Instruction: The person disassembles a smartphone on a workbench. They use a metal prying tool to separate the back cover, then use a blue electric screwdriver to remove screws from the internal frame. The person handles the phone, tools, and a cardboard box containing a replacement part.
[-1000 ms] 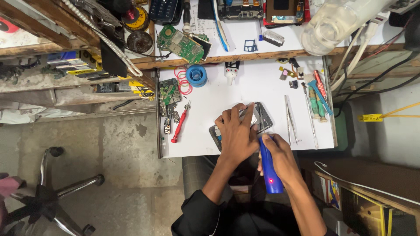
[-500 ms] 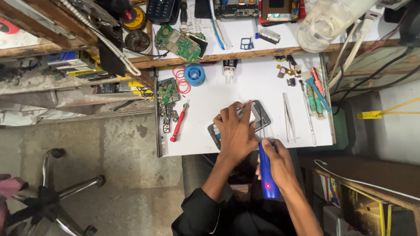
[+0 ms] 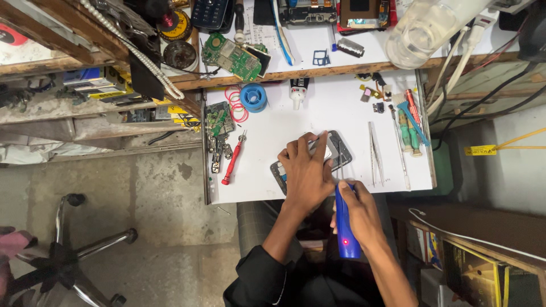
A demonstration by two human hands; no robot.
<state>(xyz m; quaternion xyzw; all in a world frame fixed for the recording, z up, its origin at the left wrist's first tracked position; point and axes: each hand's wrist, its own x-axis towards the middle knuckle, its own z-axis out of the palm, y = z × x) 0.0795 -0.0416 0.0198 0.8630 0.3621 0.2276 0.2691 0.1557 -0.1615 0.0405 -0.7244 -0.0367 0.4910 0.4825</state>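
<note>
Near the front edge of the white table [image 3: 267,187], the left hand [image 3: 307,173] presses flat on the opened phone [image 3: 339,152] to steady it, while the right hand [image 3: 358,213], fingers wrapped around the blue electric screwdriver [image 3: 344,227], aims its tip at the phone's frame.

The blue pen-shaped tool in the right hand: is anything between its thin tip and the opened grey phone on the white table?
Nothing visible stands between. The blue pen-shaped tool in the right hand points its thin tip at the opened grey phone. The left hand covers the phone's middle, beside the tip's path.
</note>
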